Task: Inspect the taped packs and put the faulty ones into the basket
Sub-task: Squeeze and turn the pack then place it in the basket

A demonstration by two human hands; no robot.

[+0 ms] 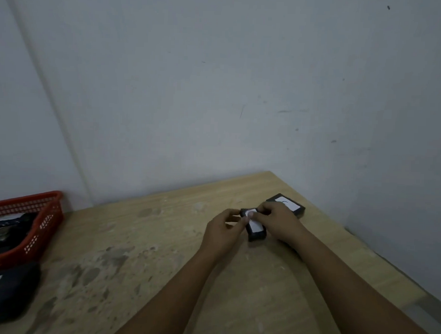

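Held pack point(256, 228): small, black with a white label, at 3 o'clock from table centre, gripped by both hands. Left hand point(224, 232): fingers curled, pinching the pack's left end. Right hand point(278, 221): fingers curled over the pack's top and right side.

Second pack point(287, 204): black, white label, flat on the table point(137, 239) at 1 o'clock of the held pack, just beyond the right hand.

Basket point(25, 225): red, slotted, at the table's 9 o'clock edge, well apart from the hands; dark items lay inside, blurred.

Dark bundle point(7, 292): at 6 o'clock of the basket, touching it; kind could not be told.
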